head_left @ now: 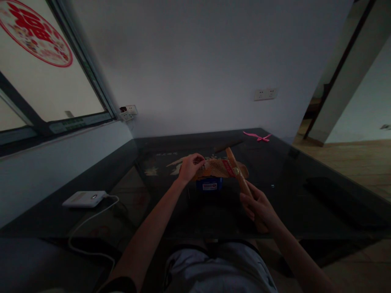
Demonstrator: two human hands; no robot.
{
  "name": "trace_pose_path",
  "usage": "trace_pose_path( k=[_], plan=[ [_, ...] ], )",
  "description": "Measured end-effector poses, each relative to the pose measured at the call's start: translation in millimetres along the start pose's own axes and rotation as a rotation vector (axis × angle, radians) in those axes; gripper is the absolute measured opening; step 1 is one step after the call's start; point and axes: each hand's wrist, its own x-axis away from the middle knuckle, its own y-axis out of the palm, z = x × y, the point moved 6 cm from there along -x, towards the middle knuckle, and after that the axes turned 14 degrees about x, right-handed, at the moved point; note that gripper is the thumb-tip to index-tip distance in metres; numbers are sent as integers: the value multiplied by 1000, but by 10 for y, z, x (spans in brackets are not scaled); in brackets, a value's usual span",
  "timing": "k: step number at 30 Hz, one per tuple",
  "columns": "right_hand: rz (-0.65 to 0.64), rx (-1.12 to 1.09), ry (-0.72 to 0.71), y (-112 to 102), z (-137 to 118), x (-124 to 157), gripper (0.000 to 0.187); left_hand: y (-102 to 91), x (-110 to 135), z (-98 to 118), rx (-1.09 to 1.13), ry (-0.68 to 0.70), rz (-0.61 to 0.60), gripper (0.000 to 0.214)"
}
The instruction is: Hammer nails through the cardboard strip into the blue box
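My left hand (190,167) is closed in a pinch on the left edge of a brown, patterned folding fan (217,168) held just above a dark glass table (284,179). My right hand (260,206) is closed round the fan's long wooden stick (240,176), which slants up and away from me. The fan carries a red strip near the stick. A small blue container (209,185) with a white label sits on the table right under the fan.
A white power bank (84,199) with a white cable (88,232) lies at the left. A pink ribbon (258,137) rests at the table's far edge. A dark flat object (342,199) lies at the right. A wall stands behind and a window on the left.
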Motion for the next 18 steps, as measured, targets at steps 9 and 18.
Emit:
trace_pose_path(
  k=[9,18],
  plan=[
    [-12,163,-14,4,-276,-83,72,24,30,-36,51,-10,-46,16],
    [-132,548,-50,-125,-1049,-54,69,36,34,-99,12,-88,-77,10]
  ],
)
